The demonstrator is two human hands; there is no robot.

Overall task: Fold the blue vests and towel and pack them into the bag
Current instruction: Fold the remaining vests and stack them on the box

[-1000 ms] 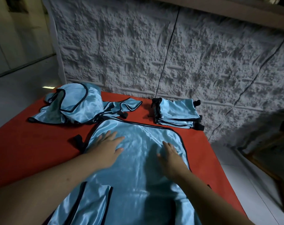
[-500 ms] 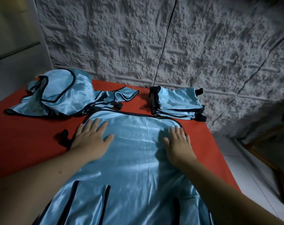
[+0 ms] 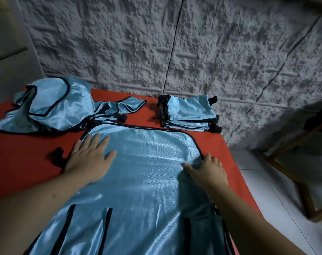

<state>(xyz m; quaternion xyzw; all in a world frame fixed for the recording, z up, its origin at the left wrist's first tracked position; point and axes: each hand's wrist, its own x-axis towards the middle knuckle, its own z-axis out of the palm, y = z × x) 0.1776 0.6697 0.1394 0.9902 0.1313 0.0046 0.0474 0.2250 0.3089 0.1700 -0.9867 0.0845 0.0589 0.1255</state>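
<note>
Pressing flat on spread vest, left hand; right hand pinching its edge, fingertips hidden.

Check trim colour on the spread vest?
Black trim on the light blue vest; head view.

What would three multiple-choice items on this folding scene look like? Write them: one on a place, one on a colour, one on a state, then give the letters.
1. Where is the folded stack?
A. against the wall
B. on the floor
C. under the left hand

2. What colour is the table cover?
A. green
B. red
C. white

3. How does the left hand lie?
A. fist in the air
B. flat on the spread vest
C. holding a bag

Key: 1 A, it sits at the far edge by the wall. 2 B, red shows around the vests. 3 B, its fingers are spread on the cloth.
</note>
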